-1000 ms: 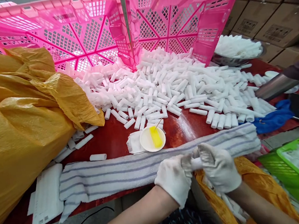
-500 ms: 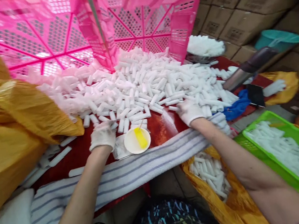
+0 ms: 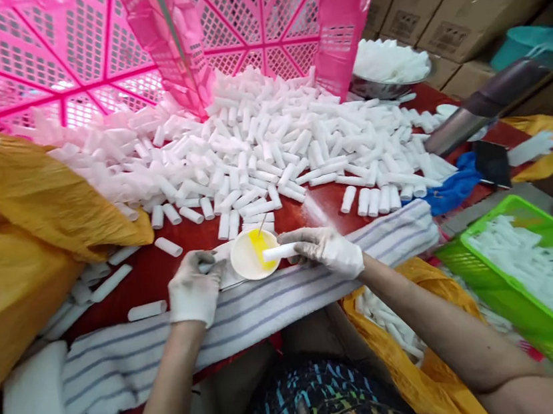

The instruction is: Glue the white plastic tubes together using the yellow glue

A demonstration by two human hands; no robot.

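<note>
- White cylindrical plastic-looking tube (image 3: 278, 252): over the round white dish (image 3: 242, 259), fingers of the right hand (image 3: 330, 252) clamped on one end.
- Likely light, stiff, slick; grip its barrel.
- Left hand's (image 3: 192, 291) fingers: cannot tell.

Spreads glossy and red as a tabletop (image 3: 291, 218). Bears a heap of short white tubes (image 3: 273, 140) toward the back, thinning to stray ones in front. Carries a striped towel (image 3: 264, 312) along the front edge, a shallow white dish (image 3: 243, 261) overlapping a white packet (image 3: 228, 276), a metal bowl (image 3: 383, 90) at the back right and, nearer, a blue cloth (image 3: 449, 194).
</note>
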